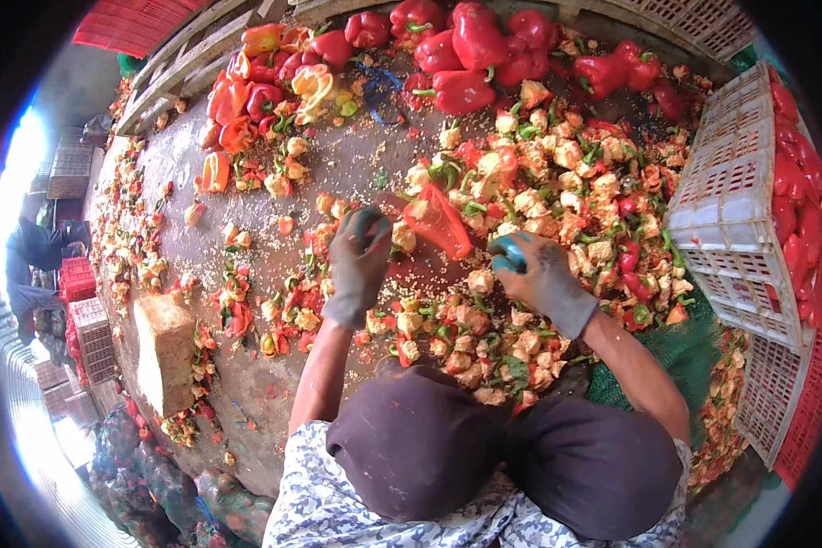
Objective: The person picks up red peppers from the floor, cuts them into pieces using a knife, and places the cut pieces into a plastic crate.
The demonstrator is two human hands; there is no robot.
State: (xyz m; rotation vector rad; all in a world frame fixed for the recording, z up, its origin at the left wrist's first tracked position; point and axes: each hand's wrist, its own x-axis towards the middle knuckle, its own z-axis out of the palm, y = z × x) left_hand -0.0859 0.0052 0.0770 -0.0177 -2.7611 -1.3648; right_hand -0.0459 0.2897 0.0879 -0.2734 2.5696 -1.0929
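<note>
Both hands wear grey gloves with green fingers. My left hand (360, 264) hovers over the floor with thumb and fingers curled and apart; nothing shows in it. My right hand (538, 274) is curled above the pepper scraps (479, 282), its fingertips bent inward; whether it holds something small is hidden. Between the hands lies an opened piece of red bell pepper (438, 220), its hollow side up. Whole red bell peppers (463, 92) lie in a heap beyond, with orange and yellow cut peppers (312, 88) to their left. Cores, green stems and seeds are piled thickly ahead and to the right.
A white plastic crate (723, 198) of red peppers stands at the right, tilted in view. A pale block (166, 353) is at the left, filled net sacks (157, 479) at the lower left. Wooden pallets (178, 65) border the far side. A person (31, 274) is at the far left.
</note>
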